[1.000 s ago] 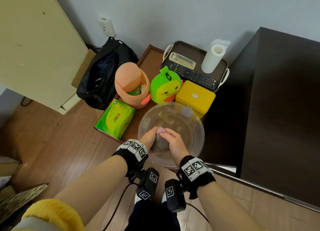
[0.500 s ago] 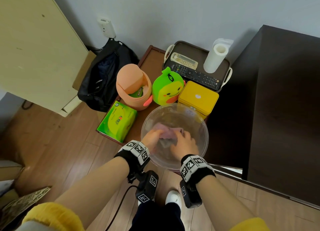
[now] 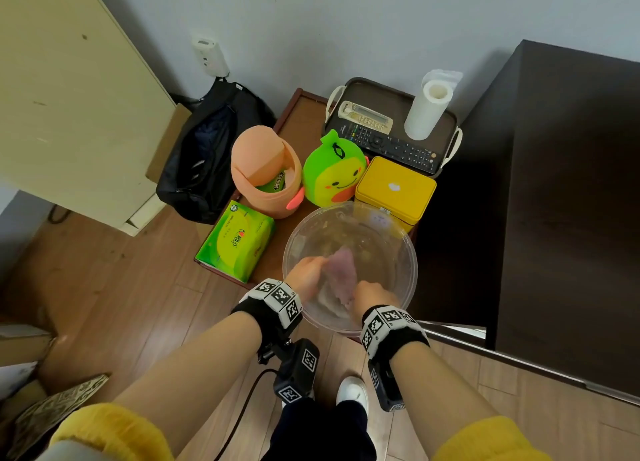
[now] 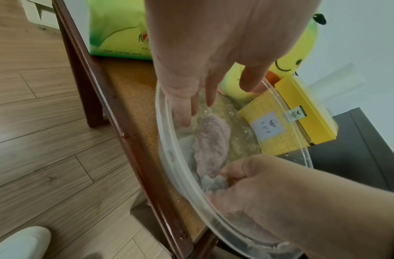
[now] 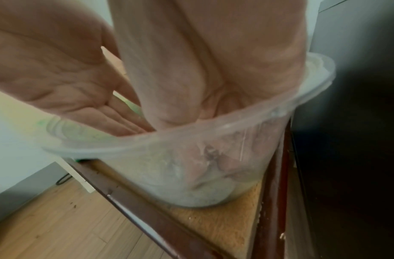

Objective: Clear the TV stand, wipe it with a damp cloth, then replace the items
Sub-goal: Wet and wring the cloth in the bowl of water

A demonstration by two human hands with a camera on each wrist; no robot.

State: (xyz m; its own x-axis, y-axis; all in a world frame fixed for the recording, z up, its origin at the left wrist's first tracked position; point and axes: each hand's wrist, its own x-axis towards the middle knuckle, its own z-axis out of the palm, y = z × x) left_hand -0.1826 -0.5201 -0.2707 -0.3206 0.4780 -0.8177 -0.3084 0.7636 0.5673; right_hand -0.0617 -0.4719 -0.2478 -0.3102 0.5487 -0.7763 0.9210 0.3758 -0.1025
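Both hands work in the clear bowl (image 3: 408,253) near us: right hand (image 4: 269,189) clutches the pink cloth (image 4: 210,143), left hand (image 4: 204,57) stays flat-fingered, holding nothing. We should wring hard, keeping drips inside the bowl.

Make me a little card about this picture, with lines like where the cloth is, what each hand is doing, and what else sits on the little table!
cloth: pinkish, wet, lying in water inside the clear bowl
left hand: fingers straight, tips dipped in the water beside the cloth
right hand: fingers curled, gripping the cloth's near end
bowl sits on: the small wooden table, near edge
also on the table: green tissue pack, peach bin, green toy, yellow tin, tray with remotes and paper roll
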